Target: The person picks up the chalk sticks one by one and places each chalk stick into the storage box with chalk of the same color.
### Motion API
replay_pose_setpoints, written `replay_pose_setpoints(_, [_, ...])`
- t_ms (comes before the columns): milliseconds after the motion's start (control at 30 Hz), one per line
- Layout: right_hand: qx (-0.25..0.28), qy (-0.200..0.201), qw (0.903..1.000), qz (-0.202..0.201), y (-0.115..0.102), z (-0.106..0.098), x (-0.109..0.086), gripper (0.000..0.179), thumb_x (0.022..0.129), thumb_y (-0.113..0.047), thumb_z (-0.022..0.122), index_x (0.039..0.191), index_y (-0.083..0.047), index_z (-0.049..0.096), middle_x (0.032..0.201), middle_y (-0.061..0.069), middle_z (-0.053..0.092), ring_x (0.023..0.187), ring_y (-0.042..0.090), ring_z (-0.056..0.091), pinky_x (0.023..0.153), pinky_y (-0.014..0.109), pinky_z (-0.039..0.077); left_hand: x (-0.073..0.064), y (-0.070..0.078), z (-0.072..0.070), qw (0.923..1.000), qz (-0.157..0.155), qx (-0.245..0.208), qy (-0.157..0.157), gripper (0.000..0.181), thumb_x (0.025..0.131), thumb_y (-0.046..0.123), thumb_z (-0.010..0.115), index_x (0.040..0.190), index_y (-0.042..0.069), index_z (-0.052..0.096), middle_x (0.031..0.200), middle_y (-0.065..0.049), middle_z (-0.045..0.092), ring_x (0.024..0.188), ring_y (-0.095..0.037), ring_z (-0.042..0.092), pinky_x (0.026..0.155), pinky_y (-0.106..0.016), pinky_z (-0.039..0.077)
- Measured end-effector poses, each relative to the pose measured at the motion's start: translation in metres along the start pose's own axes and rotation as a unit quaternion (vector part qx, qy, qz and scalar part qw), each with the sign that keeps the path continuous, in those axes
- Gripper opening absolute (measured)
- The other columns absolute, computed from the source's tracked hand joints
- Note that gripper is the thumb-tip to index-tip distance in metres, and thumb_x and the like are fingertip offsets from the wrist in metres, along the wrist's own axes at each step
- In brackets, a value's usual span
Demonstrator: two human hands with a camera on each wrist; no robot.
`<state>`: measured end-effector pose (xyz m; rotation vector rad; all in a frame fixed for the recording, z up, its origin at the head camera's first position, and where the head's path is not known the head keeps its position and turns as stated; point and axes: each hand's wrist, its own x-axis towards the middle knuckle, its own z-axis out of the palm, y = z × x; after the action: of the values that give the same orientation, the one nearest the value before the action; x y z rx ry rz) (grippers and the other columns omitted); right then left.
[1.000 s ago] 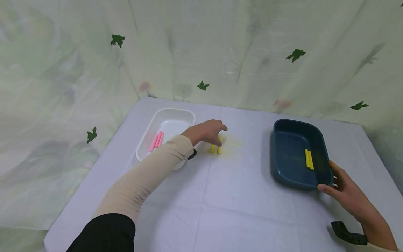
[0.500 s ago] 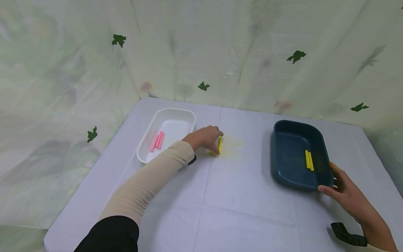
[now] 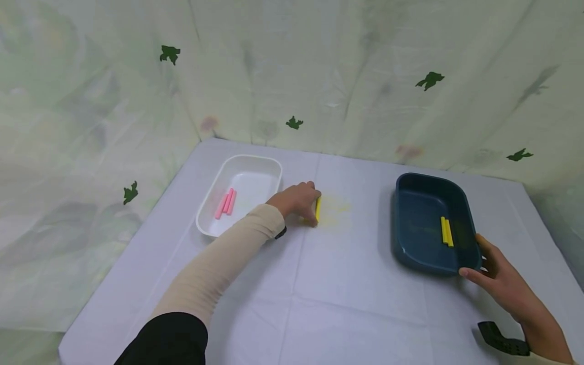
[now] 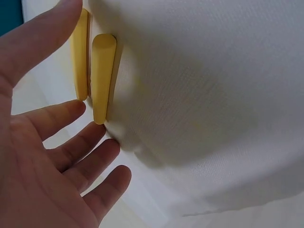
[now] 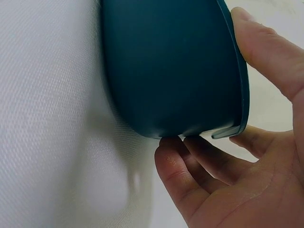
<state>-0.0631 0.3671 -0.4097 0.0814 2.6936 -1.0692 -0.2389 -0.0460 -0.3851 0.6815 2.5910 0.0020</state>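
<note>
Reaching over the white tablecloth, my left hand (image 3: 297,198) pinches a yellow chalk stick (image 3: 318,210) end to end between thumb and forefinger. Beside it lies a second yellow chalk stick (image 4: 102,76), close to the middle fingertip in the left wrist view and mostly hidden by the hand in the head view. My right hand (image 3: 502,279) grips the near right corner of a dark blue tub (image 3: 415,223), thumb at the rim and fingers against the outer wall (image 5: 171,71). Two yellow chalk sticks (image 3: 447,232) lie side by side inside that tub.
A white tray (image 3: 251,175) with several pink chalk sticks (image 3: 225,203) stands at the back left, partly behind the left forearm. Yellow chalk dust (image 3: 339,208) marks the cloth right of the left hand. A draped sheet (image 3: 365,101) rises behind the table.
My left hand has come down onto the yellow chalk sticks, its thumb and forefinger closing on the right-hand one. The right hand and the tub stay put.
</note>
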Motion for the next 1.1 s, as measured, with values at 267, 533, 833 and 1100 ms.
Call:
replay_pose_setpoints(267, [-0.003, 0.006, 0.9999, -0.007, -0.0002, 0.0009, -0.0001, 0.097, 0.088, -0.035, 0.059, 0.146, -0.012, -0.015, 0.147, 0.036, 0.002, 0.116, 0.061, 0.03, 0.076, 0.054, 0.049, 0.0004, 0.0021, 0.0028, 0.9999, -0.014, 0.0, 0.002, 0.072, 0.068, 0.046, 0.074, 0.128, 0.016, 0.049, 0.121, -0.005, 0.04, 0.102, -0.018, 0.042, 0.083, -0.033, 0.044])
replay_pose_setpoints(533, [0.01, 0.004, 0.9999, -0.003, 0.0016, 0.0011, -0.0001, 0.098, 0.087, -0.039, 0.058, 0.145, -0.015, -0.018, 0.149, 0.032, -0.004, 0.121, 0.062, 0.024, 0.085, 0.068, 0.036, 0.0016, 0.0034, 0.0033, 0.9998, -0.012, 0.009, 0.008, 0.071, 0.068, 0.046, 0.074, 0.128, 0.018, 0.049, 0.122, -0.004, 0.039, 0.103, -0.018, 0.039, 0.084, -0.033, 0.043])
replay_pose_setpoints(833, [0.016, 0.001, 0.9999, 0.0, 0.0008, 0.0014, -0.0003, 0.098, 0.088, -0.038, 0.058, 0.145, -0.016, -0.018, 0.149, 0.032, -0.005, 0.121, 0.062, 0.023, 0.086, 0.069, 0.034, 0.0045, 0.0014, 0.0014, 0.9996, -0.009, -0.011, 0.024, 0.069, 0.069, 0.04, 0.074, 0.128, 0.016, 0.047, 0.115, -0.004, 0.044, 0.1, -0.018, 0.042, 0.08, -0.032, 0.044])
replay_pose_setpoints(1100, [0.002, 0.006, 0.9999, -0.014, 0.0005, 0.0006, 0.0, 0.097, 0.088, -0.035, 0.058, 0.146, -0.013, -0.016, 0.148, 0.034, -0.001, 0.119, 0.062, 0.027, 0.082, 0.063, 0.042, 0.0084, -0.006, -0.0036, 0.9952, -0.002, -0.088, 0.043, 0.083, 0.069, 0.031, 0.075, 0.139, 0.011, 0.036, 0.121, -0.008, 0.047, 0.102, -0.019, 0.046, 0.09, -0.031, 0.044])
